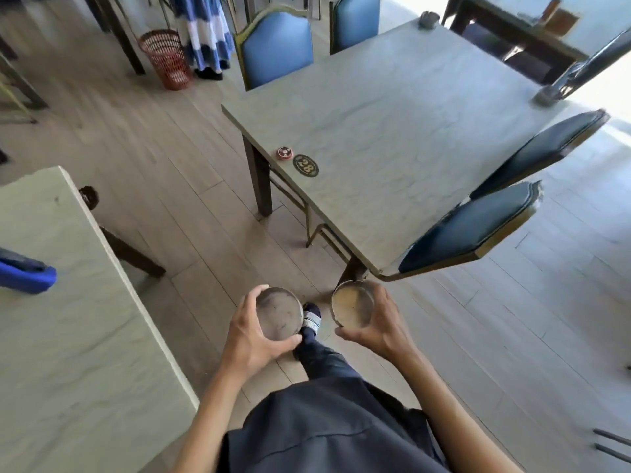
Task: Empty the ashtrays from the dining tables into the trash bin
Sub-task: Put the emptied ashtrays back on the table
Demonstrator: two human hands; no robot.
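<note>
My left hand (251, 339) grips a round metal ashtray (279, 314) by its rim, held level over the floor. My right hand (379, 322) grips a second round metal ashtray (351, 308), tilted a little toward me. Both ashtrays look bare inside apart from grey smudges. A red mesh trash bin (167, 58) stands on the floor far ahead on the left. Another small grey ashtray (428, 19) sits at the far end of the dining table (392, 131), and one more ashtray (548, 95) sits at its right edge.
The table carries a "28" number badge (306, 165) and a small red round button (284, 153). Blue chairs (276, 46) stand round it. A second table (61, 319) lies to my left with a blue object (25, 273). A person in a striped skirt (205, 29) stands beside the bin.
</note>
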